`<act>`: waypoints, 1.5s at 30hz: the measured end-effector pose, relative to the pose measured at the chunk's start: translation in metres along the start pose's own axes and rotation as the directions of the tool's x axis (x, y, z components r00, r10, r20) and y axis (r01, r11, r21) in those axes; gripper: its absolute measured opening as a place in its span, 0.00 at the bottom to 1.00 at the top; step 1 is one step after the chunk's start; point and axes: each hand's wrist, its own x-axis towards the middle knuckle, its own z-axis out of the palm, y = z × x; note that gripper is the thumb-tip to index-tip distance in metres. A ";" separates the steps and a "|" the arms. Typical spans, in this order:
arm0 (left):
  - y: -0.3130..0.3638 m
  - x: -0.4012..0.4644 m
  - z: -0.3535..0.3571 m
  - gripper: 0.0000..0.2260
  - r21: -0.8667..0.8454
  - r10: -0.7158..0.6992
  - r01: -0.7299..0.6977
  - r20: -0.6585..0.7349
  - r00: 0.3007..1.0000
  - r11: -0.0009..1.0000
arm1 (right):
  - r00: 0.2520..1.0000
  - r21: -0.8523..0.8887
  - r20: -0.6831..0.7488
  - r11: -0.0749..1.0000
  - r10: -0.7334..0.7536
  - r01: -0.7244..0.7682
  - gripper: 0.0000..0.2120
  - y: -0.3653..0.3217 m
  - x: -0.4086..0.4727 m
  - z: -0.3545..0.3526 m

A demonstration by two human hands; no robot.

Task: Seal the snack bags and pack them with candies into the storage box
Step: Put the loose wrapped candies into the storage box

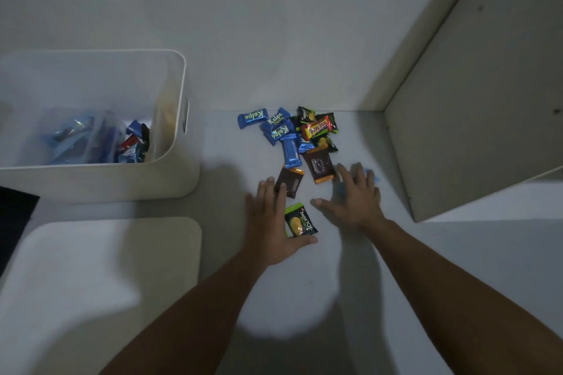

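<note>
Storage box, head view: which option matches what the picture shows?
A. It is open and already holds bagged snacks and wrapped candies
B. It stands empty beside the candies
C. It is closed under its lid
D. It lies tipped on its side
A: the white storage box stands upright and open at the left, with clear bags and wrapped candies visible inside, while its lid lies flat on the surface in front of it.

Dim pale floor (pixel 304 298), plain wall (pixel 243 9), open cupboard door (pixel 475 119)
</note>
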 end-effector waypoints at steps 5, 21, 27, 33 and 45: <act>0.005 0.027 0.005 0.47 0.009 0.004 -0.003 -0.099 0.995 1.000 | 0.995 0.050 -0.052 0.995 -0.080 0.082 0.52 -0.020 0.036 0.000; -0.004 0.054 -0.014 0.17 -0.273 -0.170 0.097 -0.257 0.951 0.957 | 0.923 0.086 -0.334 0.969 -0.191 0.232 0.15 -0.029 0.056 0.017; -0.015 0.053 -0.059 0.16 -0.363 -0.117 -0.010 -0.327 0.938 0.932 | 0.939 0.159 -0.312 0.966 -0.146 0.204 0.08 -0.041 0.049 -0.021; -0.015 0.060 -0.135 0.15 -0.457 -0.146 -0.061 -0.405 0.902 0.888 | 0.940 0.229 -0.297 0.943 -0.168 0.240 0.07 -0.087 0.038 -0.081; -0.103 0.033 -0.279 0.16 -0.555 -0.419 0.117 -0.456 0.785 0.823 | 0.874 0.278 -0.200 0.830 -0.442 0.483 0.06 -0.291 0.008 -0.155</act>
